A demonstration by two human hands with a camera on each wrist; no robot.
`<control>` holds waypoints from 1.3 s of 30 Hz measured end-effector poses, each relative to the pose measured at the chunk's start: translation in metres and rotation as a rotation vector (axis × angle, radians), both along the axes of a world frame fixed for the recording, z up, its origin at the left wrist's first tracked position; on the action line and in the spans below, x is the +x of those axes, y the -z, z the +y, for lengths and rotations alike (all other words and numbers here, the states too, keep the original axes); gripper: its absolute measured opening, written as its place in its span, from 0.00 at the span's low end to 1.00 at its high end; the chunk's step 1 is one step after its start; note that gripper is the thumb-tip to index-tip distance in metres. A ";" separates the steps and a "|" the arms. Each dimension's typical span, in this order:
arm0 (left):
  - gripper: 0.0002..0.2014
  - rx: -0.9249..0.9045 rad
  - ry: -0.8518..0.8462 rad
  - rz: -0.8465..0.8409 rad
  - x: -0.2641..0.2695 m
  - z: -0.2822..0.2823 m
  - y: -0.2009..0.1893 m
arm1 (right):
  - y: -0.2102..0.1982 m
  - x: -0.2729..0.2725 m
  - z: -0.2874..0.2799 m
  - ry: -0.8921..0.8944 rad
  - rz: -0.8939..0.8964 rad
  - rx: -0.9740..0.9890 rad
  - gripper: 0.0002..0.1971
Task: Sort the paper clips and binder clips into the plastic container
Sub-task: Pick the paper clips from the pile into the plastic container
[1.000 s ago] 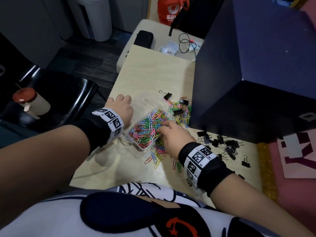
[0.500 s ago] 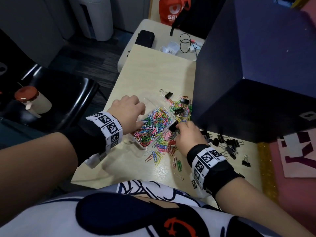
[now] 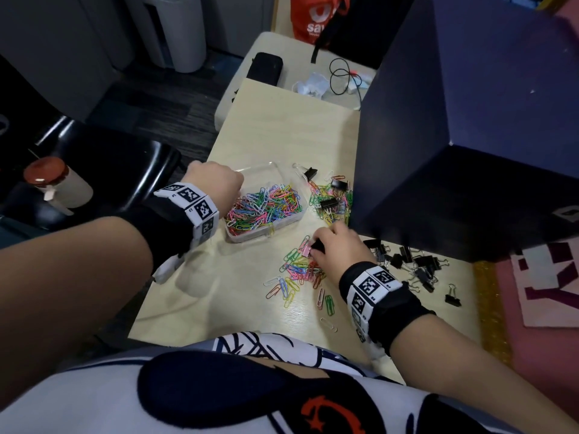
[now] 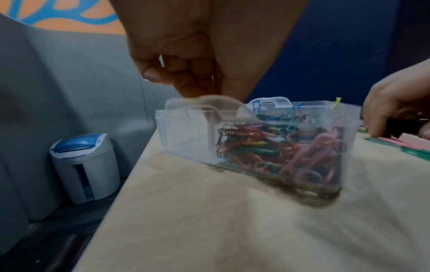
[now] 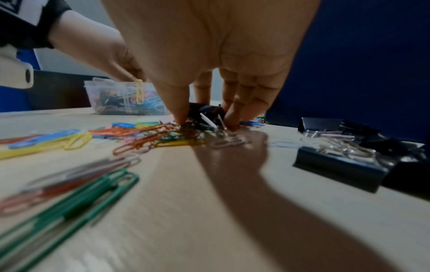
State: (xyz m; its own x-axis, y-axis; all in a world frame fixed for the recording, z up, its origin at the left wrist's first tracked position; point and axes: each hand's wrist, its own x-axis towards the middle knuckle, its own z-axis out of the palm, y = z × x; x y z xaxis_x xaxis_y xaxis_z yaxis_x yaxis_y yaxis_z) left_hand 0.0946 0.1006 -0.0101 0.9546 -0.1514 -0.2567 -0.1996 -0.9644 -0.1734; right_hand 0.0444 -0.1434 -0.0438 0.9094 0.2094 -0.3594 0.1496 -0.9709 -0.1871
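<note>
**Light wire clips, springy steel clips: how each is best taken**

The clear plastic container [image 3: 283, 220] stands on the pale wooden table [image 3: 291, 120], its right compartment heaped with coloured paper clips [image 3: 266, 206]; its left compartment appears bare in the left wrist view. The left hand [image 3: 216, 183] is held at the container's far-left rim, fingers curled; whether the rim is actually gripped cannot be told.

A loose scatter of coloured wire paper clips [image 3: 297, 270] lies in front of the container, a second mixed pile [image 3: 332, 198] lies just right of it, and a group of black binder clips [image 3: 413, 266] is spread near the dark blue box [image 3: 470, 120].

The right hand [image 3: 336, 252] is pressed down onto the near scatter, fingertips [image 5: 180, 117] drawn together around a small black binder clip [image 5: 207, 111] and a few paper clips.

The paper clips are judged very light, thin and smooth, lying flat and tangling easily; they are probably best raked into a bunch and pinched. The binder clips are judged stiff and heavier, and are best taken by the black body, since the wire handles swing.
</note>
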 end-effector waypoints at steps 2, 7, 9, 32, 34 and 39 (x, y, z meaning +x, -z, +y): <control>0.10 -0.043 -0.017 0.023 0.004 0.001 0.004 | 0.001 0.000 0.000 -0.012 -0.040 0.019 0.16; 0.13 -0.281 -0.123 -0.047 0.000 -0.005 0.006 | -0.007 -0.003 -0.007 0.088 -0.167 0.201 0.19; 0.13 -0.375 -0.098 -0.109 -0.008 -0.016 0.002 | -0.012 -0.005 -0.013 0.180 -0.171 0.295 0.18; 0.15 -0.139 0.356 0.249 -0.062 -0.100 0.025 | -0.014 -0.035 -0.054 0.098 -0.051 0.004 0.20; 0.14 -0.150 0.332 0.238 -0.063 -0.101 0.028 | -0.014 -0.035 -0.047 0.017 -0.020 0.037 0.21; 0.14 -0.290 0.236 0.156 -0.067 -0.100 0.033 | -0.010 -0.036 -0.047 -0.112 0.071 0.001 0.20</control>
